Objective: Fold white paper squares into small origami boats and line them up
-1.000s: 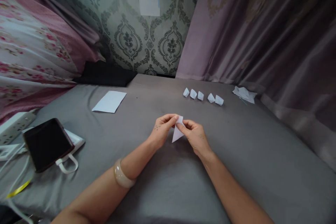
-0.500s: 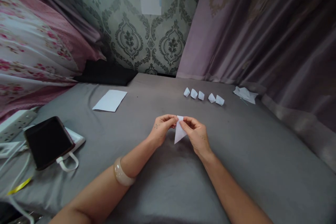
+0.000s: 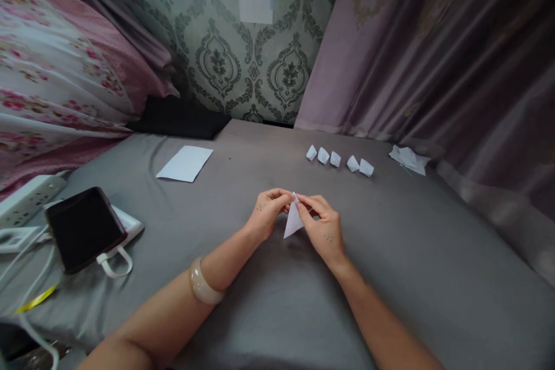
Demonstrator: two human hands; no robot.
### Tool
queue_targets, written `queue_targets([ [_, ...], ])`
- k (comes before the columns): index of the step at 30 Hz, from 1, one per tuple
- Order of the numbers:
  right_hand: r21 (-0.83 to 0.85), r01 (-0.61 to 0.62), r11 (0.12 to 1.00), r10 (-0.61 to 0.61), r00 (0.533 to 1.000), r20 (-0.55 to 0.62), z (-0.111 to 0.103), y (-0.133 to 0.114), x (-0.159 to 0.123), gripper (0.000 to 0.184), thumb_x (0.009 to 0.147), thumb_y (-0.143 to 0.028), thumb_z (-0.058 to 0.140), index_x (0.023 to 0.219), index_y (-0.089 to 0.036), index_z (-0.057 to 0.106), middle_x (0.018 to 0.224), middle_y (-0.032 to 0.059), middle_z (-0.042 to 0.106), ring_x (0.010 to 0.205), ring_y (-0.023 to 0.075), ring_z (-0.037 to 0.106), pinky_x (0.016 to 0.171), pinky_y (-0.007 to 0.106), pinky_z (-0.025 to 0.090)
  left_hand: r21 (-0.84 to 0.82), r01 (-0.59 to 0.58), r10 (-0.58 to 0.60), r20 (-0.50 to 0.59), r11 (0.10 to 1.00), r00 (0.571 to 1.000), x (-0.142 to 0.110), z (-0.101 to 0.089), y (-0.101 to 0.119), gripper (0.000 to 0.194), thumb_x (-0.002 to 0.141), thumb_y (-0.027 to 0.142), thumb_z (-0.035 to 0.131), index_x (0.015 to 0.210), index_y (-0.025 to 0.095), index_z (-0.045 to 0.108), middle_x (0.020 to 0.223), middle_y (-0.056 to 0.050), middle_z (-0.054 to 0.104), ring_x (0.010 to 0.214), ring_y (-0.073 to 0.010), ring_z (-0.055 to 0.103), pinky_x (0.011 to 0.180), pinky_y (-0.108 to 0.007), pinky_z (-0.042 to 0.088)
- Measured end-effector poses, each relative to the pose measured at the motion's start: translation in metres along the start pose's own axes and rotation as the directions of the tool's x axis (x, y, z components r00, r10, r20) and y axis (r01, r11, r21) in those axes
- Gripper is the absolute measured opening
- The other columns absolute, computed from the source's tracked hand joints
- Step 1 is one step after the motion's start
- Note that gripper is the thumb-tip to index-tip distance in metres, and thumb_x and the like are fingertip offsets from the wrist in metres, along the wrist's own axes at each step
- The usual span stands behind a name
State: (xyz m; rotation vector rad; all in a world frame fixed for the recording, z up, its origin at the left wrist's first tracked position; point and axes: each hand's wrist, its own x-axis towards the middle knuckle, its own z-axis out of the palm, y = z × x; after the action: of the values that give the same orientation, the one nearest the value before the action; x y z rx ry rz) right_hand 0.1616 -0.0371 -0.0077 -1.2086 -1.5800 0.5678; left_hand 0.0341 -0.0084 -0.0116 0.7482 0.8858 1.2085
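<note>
A small folded piece of white paper hangs between my two hands above the grey cloth, its pointed end downward. My left hand pinches its top edge from the left, a pale bangle on that forearm. My right hand grips the same paper from the right, thumb laid over the front near the top. The fingertips meet at the paper's tip and hide part of it. Beyond my hands, several small folded white paper shapes stand in a row.
White paper sheets lie at the back left, and crumpled white paper at the back right. On the left are a black-screened device, a power strip, white cables and a yellow strip. Curtains border both sides.
My right hand has shifted its grip, and the paper's top now shows as a narrow point instead of a flat edge. The whole view has moved slightly.
</note>
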Motion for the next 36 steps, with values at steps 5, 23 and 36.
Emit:
queue_targets([
  [5,-0.345,0.206,0.916,-0.197,0.978,0.060,-0.003,-0.002,-0.004,0.030,0.090,-0.019,0.046,0.110,-0.023,0.068,0.087,0.0060,0.064,0.084,0.0179,0.058,0.078,0.032,0.049,0.005,0.003,-0.003,0.009,1.000,1.000,0.002,-0.003,-0.002,0.010,0.059,0.019,0.071,0.064,0.012,0.068,0.057,0.000,0.058,0.053,-0.0079,0.049,0.058,-0.022,0.038],
  [23,-0.240,0.078,0.968,-0.044,0.989,0.142,-0.007,-0.001,-0.002,0.032,0.084,-0.017,0.047,0.106,-0.018,0.070,0.094,0.0104,0.065,0.089,0.0231,0.059,0.080,0.038,0.048,-0.058,0.181,-0.170,0.152,0.982,0.974,0.012,-0.011,-0.006,0.035,0.053,0.036,0.085,0.069,0.010,0.067,0.065,-0.004,0.062,0.058,-0.0108,0.054,0.063,-0.027,0.040],
  [36,0.303,-0.526,0.795,0.512,0.849,0.129,-0.002,0.000,0.005,0.030,0.064,-0.045,0.076,0.077,-0.018,0.073,0.070,0.0036,0.069,0.064,0.0157,0.059,0.063,0.029,0.045,0.083,-0.069,0.068,0.016,0.994,0.998,-0.001,0.004,-0.010,0.029,0.063,0.040,0.074,0.067,0.014,0.063,0.061,0.000,0.058,0.055,-0.0092,0.047,0.056,-0.024,0.035],
])
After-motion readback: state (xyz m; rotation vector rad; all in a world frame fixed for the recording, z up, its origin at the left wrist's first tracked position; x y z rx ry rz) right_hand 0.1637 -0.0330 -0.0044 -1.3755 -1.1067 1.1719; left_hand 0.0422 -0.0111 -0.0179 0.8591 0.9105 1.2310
